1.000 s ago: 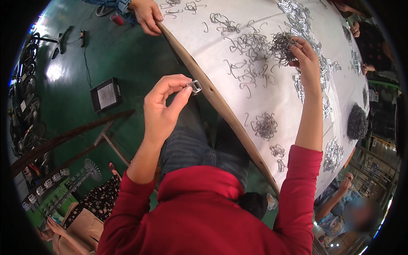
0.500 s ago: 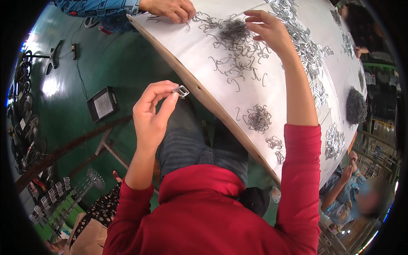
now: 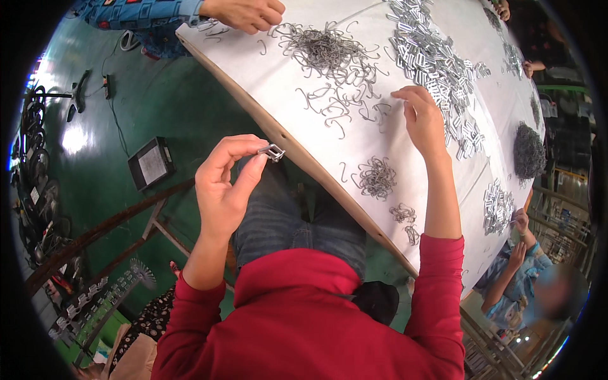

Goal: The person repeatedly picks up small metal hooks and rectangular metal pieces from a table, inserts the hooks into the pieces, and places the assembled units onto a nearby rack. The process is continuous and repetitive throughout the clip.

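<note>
My left hand (image 3: 225,183) pinches a small silver metal buckle (image 3: 272,152) between thumb and fingertips, just off the table's wooden edge and above my lap. My right hand (image 3: 423,123) is over the white table, its fingers bent and slightly apart, with nothing I can make out between them. Loose bent wire hooks (image 3: 329,104) lie left of its fingertips, spreading from a dense pile of hooks (image 3: 320,47) farther off. Beyond my right hand is a large heap of silver buckles (image 3: 430,63). A smaller heap of hooks (image 3: 377,178) sits nearer me.
The wooden table edge (image 3: 282,136) runs diagonally past my lap. Another person's hand (image 3: 247,14) rests at the far left of the table. Small buckle heap (image 3: 498,207) and dark wire pile (image 3: 529,153) lie right; a seated person's arm (image 3: 506,272) is there. Black tray (image 3: 152,163) sits on the green floor.
My right hand has drawn back toward me from the dense hook pile, and its forearm has shifted nearer. My left hand keeps the buckle pinched, slightly lower in view.
</note>
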Demonstrator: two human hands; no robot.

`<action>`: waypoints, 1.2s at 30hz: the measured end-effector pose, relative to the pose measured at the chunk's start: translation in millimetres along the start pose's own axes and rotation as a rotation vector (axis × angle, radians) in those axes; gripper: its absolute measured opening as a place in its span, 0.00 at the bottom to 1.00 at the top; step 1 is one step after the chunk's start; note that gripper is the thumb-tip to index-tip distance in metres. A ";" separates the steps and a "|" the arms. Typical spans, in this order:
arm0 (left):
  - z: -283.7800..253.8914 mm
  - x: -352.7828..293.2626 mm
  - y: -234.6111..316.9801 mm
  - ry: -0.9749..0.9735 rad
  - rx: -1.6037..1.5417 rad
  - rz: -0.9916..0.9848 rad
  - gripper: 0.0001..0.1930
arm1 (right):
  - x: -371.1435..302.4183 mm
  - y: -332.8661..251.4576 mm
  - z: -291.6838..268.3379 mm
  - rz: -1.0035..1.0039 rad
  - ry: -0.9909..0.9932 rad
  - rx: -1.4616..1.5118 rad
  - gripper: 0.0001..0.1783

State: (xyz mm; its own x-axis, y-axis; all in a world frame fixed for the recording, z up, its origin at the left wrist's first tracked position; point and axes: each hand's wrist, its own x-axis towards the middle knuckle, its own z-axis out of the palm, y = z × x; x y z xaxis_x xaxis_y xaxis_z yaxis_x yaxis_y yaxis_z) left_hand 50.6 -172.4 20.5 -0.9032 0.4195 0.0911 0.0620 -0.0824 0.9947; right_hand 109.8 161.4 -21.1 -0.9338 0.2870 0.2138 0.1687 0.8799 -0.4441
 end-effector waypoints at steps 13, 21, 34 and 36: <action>30.9 4.3 12.7 -0.068 0.004 0.034 0.06 | 67.5 11.3 27.5 0.058 -0.267 -0.347 0.10; 70.5 24.9 -1.5 -0.163 0.084 0.023 0.06 | -11.7 -46.0 -22.2 0.487 -0.179 0.968 0.07; 130.8 26.6 -3.9 -0.144 0.110 0.180 0.06 | -65.5 -104.0 -52.8 0.473 0.217 0.947 0.07; 135.6 25.9 -4.2 -0.142 0.176 0.245 0.05 | -67.2 -100.3 -51.8 0.461 0.277 0.920 0.06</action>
State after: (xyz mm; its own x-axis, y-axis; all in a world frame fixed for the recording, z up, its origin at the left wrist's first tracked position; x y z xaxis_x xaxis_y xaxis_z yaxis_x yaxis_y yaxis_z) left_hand 84.6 -38.5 25.3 -0.7849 0.5295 0.3218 0.3534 -0.0439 0.9344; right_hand 172.0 73.4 54.2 -0.7167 0.6974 -0.0031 0.0756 0.0733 -0.9944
